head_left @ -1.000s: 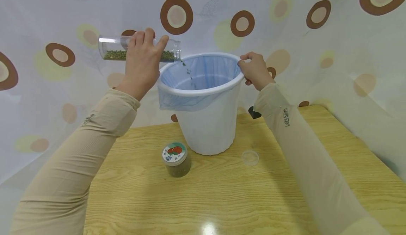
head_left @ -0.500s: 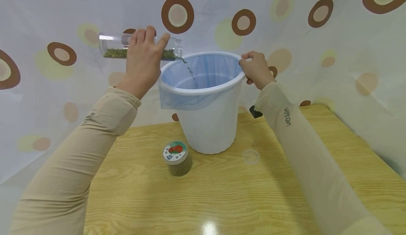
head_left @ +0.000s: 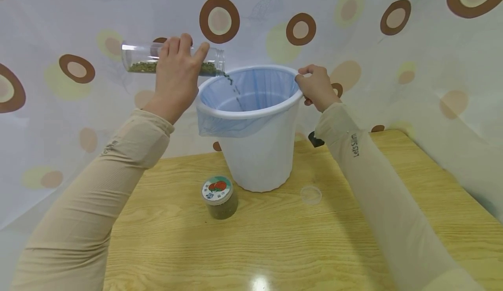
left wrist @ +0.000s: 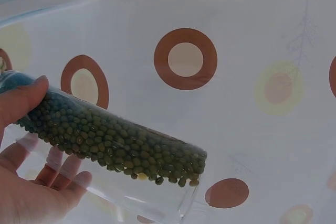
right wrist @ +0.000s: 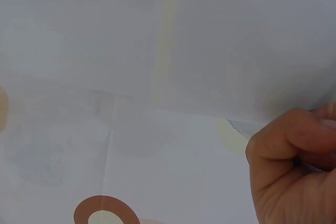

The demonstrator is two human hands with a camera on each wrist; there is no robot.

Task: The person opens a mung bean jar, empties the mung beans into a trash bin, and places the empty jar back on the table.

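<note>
My left hand (head_left: 177, 73) grips a clear plastic bottle (head_left: 137, 54), held nearly level with its mouth at the left rim of a white trash can (head_left: 259, 160). Small green mung beans (left wrist: 126, 145) lie along the bottle's lower side. A thin stream of beans (head_left: 232, 83) falls from the mouth into the can. A blue bag (head_left: 232, 125) lines the can and folds out over its rim. My right hand (head_left: 317, 86) pinches the can's rim on the right side; in the right wrist view its fingers (right wrist: 294, 135) are curled.
A lidded round jar (head_left: 221, 199) with a tomato picture on its lid stands in front of the can. A small clear cap (head_left: 311, 194) lies on the wooden table (head_left: 251, 247) to the right. Behind is a patterned wall covering (head_left: 251, 3). A black object (head_left: 315, 139) shows by the right sleeve.
Beans keep falling from the bottle, and the stream looks slightly thicker near the mouth now. Both hands, the bottle and the can have hardly moved.
</note>
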